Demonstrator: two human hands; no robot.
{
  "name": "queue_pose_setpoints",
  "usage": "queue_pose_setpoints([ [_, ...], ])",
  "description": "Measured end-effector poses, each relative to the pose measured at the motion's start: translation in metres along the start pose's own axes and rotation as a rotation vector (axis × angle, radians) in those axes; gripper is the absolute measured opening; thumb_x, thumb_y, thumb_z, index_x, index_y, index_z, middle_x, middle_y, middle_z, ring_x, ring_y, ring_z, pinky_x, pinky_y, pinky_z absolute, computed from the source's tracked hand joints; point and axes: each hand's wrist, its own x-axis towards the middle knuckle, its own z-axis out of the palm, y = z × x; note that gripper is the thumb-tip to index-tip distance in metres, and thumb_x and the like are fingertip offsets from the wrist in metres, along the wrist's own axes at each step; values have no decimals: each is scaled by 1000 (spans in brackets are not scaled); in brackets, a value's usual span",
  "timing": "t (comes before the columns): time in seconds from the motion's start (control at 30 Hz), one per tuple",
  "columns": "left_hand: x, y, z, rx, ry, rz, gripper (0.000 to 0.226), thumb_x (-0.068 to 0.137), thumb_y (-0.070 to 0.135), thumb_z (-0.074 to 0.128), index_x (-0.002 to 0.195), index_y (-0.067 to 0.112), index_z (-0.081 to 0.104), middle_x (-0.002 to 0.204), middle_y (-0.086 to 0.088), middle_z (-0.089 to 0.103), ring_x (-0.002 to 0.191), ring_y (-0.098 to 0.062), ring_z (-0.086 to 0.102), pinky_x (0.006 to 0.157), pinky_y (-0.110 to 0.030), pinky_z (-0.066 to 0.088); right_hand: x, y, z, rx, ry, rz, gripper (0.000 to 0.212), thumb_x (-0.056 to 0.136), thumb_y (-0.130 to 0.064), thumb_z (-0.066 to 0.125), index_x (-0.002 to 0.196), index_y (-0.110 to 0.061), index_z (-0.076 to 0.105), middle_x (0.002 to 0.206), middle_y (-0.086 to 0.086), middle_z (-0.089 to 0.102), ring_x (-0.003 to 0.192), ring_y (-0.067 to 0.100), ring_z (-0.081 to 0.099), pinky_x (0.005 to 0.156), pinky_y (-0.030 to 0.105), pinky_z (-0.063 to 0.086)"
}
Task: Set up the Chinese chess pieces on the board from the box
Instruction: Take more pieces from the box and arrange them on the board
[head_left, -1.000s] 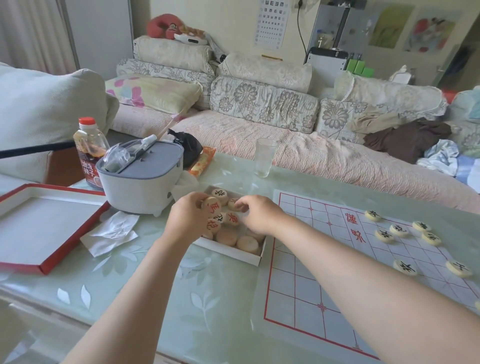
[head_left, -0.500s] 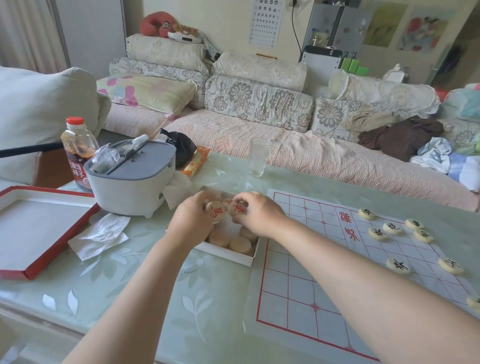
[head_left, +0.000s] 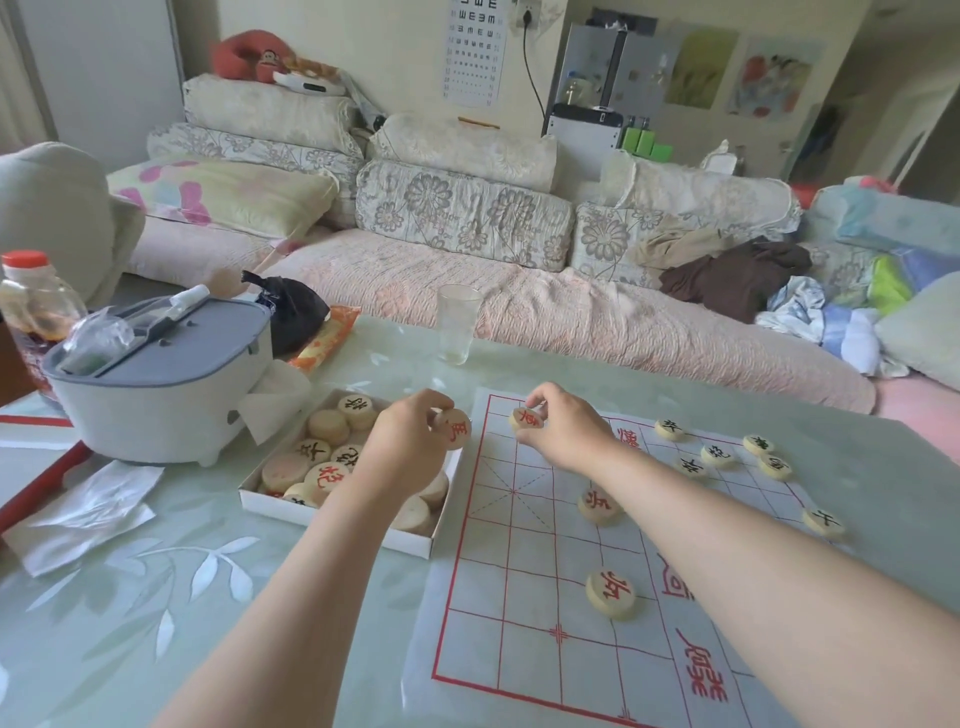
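A white box (head_left: 332, 512) of round wooden chess pieces sits left of the paper board (head_left: 524, 582) with its red grid. My left hand (head_left: 402, 449) pinches a red-lettered piece (head_left: 454, 428) above the box's right edge. My right hand (head_left: 563, 434) pinches another red-lettered piece (head_left: 525, 418) over the board's far left corner. Two red pieces lie on the board, one (head_left: 597, 505) near my right forearm and one (head_left: 610, 592) closer to me. Several black-lettered pieces (head_left: 717, 454) lie at the board's far right.
A grey lidded appliance (head_left: 156, 384) stands left of the box, with a sauce bottle (head_left: 31, 306) behind it. Crumpled tissue (head_left: 88, 506) and a red-edged box lid (head_left: 36, 470) lie at the left. A clear glass (head_left: 457, 325) stands beyond the board. A cushioned sofa runs behind the table.
Both hands have lifted out of the box, each with a red piece. My right hand has moved right over the board's corner; my left hangs at the box's right edge.
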Motion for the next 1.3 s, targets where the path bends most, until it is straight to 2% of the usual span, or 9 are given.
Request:
queue_pose_setpoints([
  [0.13, 11, -10, 5, 28, 9, -16, 29, 95, 20, 50, 122, 23, 59, 110, 2, 64, 88, -14, 52, 72, -25, 40, 34, -4, 13, -14, -31, 0, 29, 79, -39, 74, 100, -33, 56, 112, -7, 61, 102, 19, 59, 86, 33, 49],
  [0.6, 36, -30, 9, -25, 28, -46, 32, 94, 19, 50, 124, 28, 57, 103, 9, 58, 87, -10, 54, 70, -20, 39, 121, -9, 57, -77, 44, 19, 23, 90, -45, 61, 103, -26, 61, 110, -5, 66, 101, 19, 61, 82, 31, 49],
  [0.73, 36, -29, 9, -79, 23, -94, 29, 94, 20, 52, 122, 28, 57, 100, 9, 57, 84, -8, 55, 59, -14, 39, 120, -10, 56, -81, 45, -3, 23, 89, -43, 63, 107, -28, 63, 121, -2, 52, 100, 21, 62, 85, 31, 48],
  [0.8, 35, -29, 9, -133, 14, -129, 28, 94, 21, 53, 121, 28, 58, 99, 10, 60, 84, -9, 59, 58, -16, 42, 114, -15, 51, -56, 65, -32, 23, 91, -36, 61, 113, -28, 62, 122, -2, 48, 98, 21, 62, 85, 31, 48],
  [0.93, 34, -24, 8, -278, 59, -219, 24, 92, 22, 57, 116, 22, 59, 97, 6, 67, 83, -12, 65, 59, -24, 48, 85, -36, 40, 142, 109, -251, 23, 87, -12, 59, 104, -27, 65, 110, -4, 58, 94, 9, 58, 80, 25, 42],
  [1.03, 33, -16, 4, -442, 96, -298, 24, 90, 23, 62, 113, 17, 60, 88, 3, 71, 78, -13, 68, 69, -34, 57, 51, -56, 31, 261, 33, -411, 29, 80, -3, 60, 98, -25, 65, 102, -8, 60, 76, -11, 53, 72, 8, 35],
  [1.1, 31, -14, 3, -520, 103, -332, 23, 89, 23, 64, 111, 14, 63, 84, 0, 72, 76, -14, 69, 77, -38, 58, 33, -63, 27, 289, -14, -462, 30, 78, -4, 64, 100, -24, 64, 94, -16, 58, 64, -6, 53, 65, 6, 35],
  [1.2, 26, -13, -1, -607, 101, -358, 21, 88, 23, 68, 105, 13, 67, 81, -3, 73, 73, -15, 68, 81, -38, 56, 16, -65, 21, 321, -50, -474, 33, 75, -9, 71, 104, -24, 64, 79, -22, 56, 57, 9, 52, 58, 12, 39],
  [1.3, 20, -11, -4, -623, 78, -341, 7, 86, 23, 70, 91, 18, 72, 76, -6, 74, 72, -17, 67, 80, -39, 57, 6, -63, 20, 387, -52, -461, 34, 76, -21, 83, 105, -25, 66, 68, -28, 58, 54, 6, 48, 57, 17, 40],
])
